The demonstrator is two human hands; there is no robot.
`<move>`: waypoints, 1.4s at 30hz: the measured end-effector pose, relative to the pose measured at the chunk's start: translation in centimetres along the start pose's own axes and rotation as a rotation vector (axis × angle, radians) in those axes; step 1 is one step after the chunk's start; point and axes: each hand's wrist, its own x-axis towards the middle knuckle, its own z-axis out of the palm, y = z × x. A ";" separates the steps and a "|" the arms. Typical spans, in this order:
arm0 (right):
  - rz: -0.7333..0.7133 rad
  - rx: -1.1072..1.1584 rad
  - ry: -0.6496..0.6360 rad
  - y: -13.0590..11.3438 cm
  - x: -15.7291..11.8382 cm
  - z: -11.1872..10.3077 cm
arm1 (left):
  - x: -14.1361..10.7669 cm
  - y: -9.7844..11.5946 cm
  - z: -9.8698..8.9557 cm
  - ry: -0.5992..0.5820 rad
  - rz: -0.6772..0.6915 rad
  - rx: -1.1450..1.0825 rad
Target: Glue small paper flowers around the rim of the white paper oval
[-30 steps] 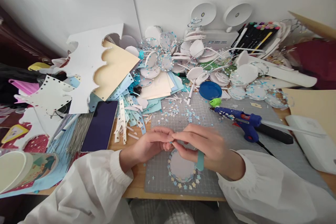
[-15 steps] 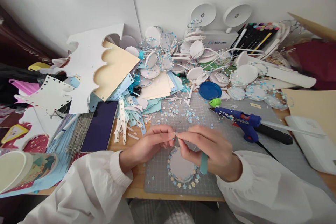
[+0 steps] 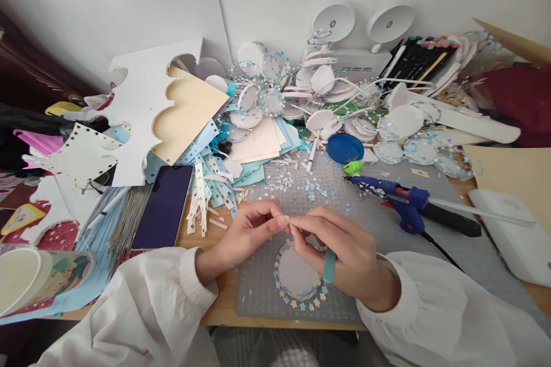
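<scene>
Over the grey cutting mat (image 3: 258, 298), my left hand (image 3: 258, 230) and my right hand (image 3: 338, 241) meet fingertip to fingertip. Both are pinched closed; whatever lies between the fingertips is too small to make out. A teal band wraps a finger of my right hand. Just below the hands lies a round white disc (image 3: 299, 272), ringed by small blue and cream flower shapes (image 3: 316, 302). Loose tiny flower pieces (image 3: 312, 186) are scattered on the mat beyond the hands.
A blue glue gun (image 3: 398, 195) lies at the right with its cord. At the left are a phone (image 3: 162, 206), wire stems (image 3: 129, 218) and a cup (image 3: 26, 281). Decorated discs (image 3: 271, 100), paper sheets (image 3: 253, 143) and a blue lid (image 3: 345, 148) crowd the back.
My right hand has shifted slightly down and rotated a little, with its wrist lower. The left fingers have moved slightly; both hands remain pinched together.
</scene>
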 end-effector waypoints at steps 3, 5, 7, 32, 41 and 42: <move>-0.016 -0.022 0.011 0.0 0.0 0.0 | 0.0 0.1 0.0 0.005 0.008 0.022; -0.018 -0.030 0.011 0.0 -0.1 0.1 | 0.0 0.0 0.0 0.005 0.007 0.026; -0.021 -0.029 0.014 0.1 -0.1 0.1 | 0.0 0.0 0.0 0.005 -0.003 0.027; 0.194 -0.009 -0.034 2.1 0.1 -0.4 | -0.3 0.1 -0.1 0.026 -0.060 0.020; 0.213 -0.108 -0.130 3.3 -0.1 -0.4 | -0.2 0.4 0.1 0.048 -0.076 0.016; 0.216 -0.080 -0.125 3.3 -0.1 -0.5 | -0.2 0.4 0.0 0.053 -0.075 0.023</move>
